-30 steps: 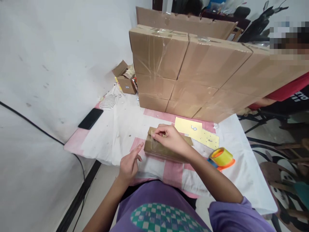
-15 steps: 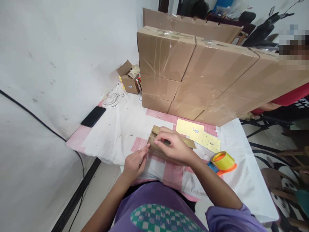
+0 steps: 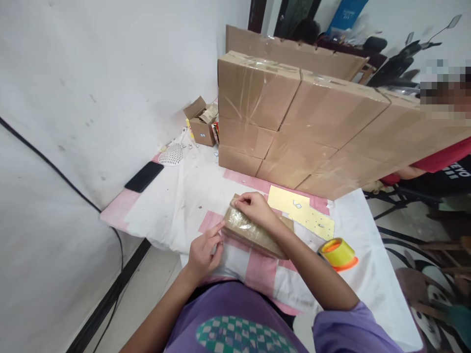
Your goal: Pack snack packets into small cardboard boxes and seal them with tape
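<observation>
A small flat brown parcel (image 3: 250, 233) wrapped in clear tape lies on the pink-and-white cloth (image 3: 176, 201) in front of me. My right hand (image 3: 255, 208) rests on its far top edge, fingers curled and pressing down on it. My left hand (image 3: 204, 250) touches the parcel's near left corner with its fingertips, fingers bent and close together. A yellow tape roll in an orange dispenser (image 3: 337, 254) sits to the right of my right forearm. A yellow sheet of stickers (image 3: 301, 212) lies just beyond the parcel.
A wall of stacked, taped cardboard boxes (image 3: 312, 127) stands at the back. A small opened carton (image 3: 201, 122), a white perforated object (image 3: 171, 154) and a black phone (image 3: 144, 176) lie at the left. Another person in a red top (image 3: 441, 157) sits at the right.
My left hand moved from the cloth up to the parcel's near left corner. My right hand slid along the parcel's top toward its far edge. The view shifted slightly.
</observation>
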`<action>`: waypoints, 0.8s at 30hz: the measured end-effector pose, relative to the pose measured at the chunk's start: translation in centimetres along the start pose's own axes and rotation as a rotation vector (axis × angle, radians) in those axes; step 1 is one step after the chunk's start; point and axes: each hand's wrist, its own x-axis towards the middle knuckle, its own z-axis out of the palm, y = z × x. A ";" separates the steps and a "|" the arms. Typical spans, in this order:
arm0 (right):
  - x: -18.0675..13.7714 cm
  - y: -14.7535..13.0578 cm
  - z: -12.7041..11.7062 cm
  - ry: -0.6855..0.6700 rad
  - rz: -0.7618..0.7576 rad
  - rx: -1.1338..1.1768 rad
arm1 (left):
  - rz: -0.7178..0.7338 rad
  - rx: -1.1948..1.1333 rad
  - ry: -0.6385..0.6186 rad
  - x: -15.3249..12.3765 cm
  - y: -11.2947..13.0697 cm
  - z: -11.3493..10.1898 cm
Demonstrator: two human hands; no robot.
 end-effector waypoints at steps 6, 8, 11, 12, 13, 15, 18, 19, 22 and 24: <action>-0.2 0.9 0.2 0.084 -0.049 -0.138 | -0.019 0.029 -0.127 1.1 0.0 0.2; -0.2 1.0 0.3 0.103 -0.081 -0.211 | -0.017 0.037 -0.139 1.1 -0.2 0.4; -0.2 1.2 0.4 0.122 -0.115 -0.375 | -0.022 0.027 -0.152 0.8 -0.4 0.4; -0.2 1.2 0.4 0.126 -0.111 -0.430 | -0.027 0.022 -0.156 0.7 -0.4 0.4; -0.1 1.3 0.5 0.130 -0.102 -0.482 | -0.031 0.020 -0.159 0.6 -0.4 0.3; -0.1 1.4 0.6 0.142 -0.082 -0.580 | -0.042 0.023 -0.166 0.5 -0.4 0.2; 0.1 1.7 0.5 0.154 -0.070 -0.668 | -0.042 0.031 -0.177 0.6 -0.5 0.0; 0.2 1.8 0.5 0.146 -0.075 -0.664 | -0.038 0.035 -0.177 0.6 -0.5 -0.1; 0.5 2.2 0.1 0.107 -0.123 -0.519 | -0.026 0.041 -0.168 1.0 -0.6 -0.1; 0.6 2.4 -0.2 0.089 -0.163 -0.337 | -0.041 0.042 -0.168 1.2 -0.5 0.0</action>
